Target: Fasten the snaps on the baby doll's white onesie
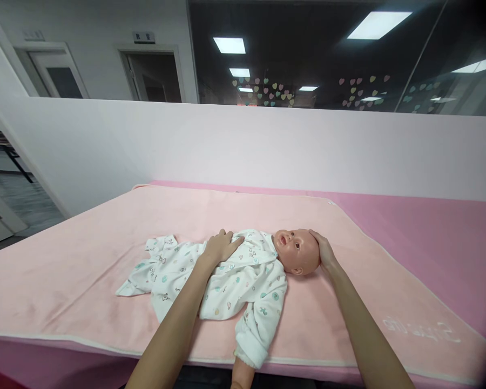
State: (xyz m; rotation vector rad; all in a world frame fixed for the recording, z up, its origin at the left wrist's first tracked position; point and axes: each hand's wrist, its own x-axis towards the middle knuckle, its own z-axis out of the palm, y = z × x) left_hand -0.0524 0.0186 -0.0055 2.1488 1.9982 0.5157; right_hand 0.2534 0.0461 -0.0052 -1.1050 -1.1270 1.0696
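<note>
Room: an office-like space with a white partition wall [243, 146] across the back, dark glass above it reflecting ceiling lights and pastel heart stickers, and two doorways at the far left.
Surface: a wide bench covered by a pale pink blanket [85, 270], laid over a deeper pink mat [429, 237] that shows along the far and right sides.
Baby doll: the baby doll [263, 265] lies on its back in the middle of the blanket, its long axis running left to right, head to the right, legs to the left.
Clothing: it wears a white printed romper [227, 281]; the leg parts spread flat and loose to the left, and one sleeved arm hangs over the near edge of the bench.
Left hand: the left hand [221, 247] rests palm down, fingers spread flat, on the doll's chest. It presses rather than grips.
Right hand: the right hand [322, 249] is cupped against the top of the doll's head [299, 251], on its far right side, fingers curved around the crown.
Key relation: both hands are already touching the doll, one at each end of the upper body; the right is at the head, the left nearer the middle.
Surroundings: nothing else lies on the blanket near the doll; faint lettering is stitched into the near right corner.
</note>
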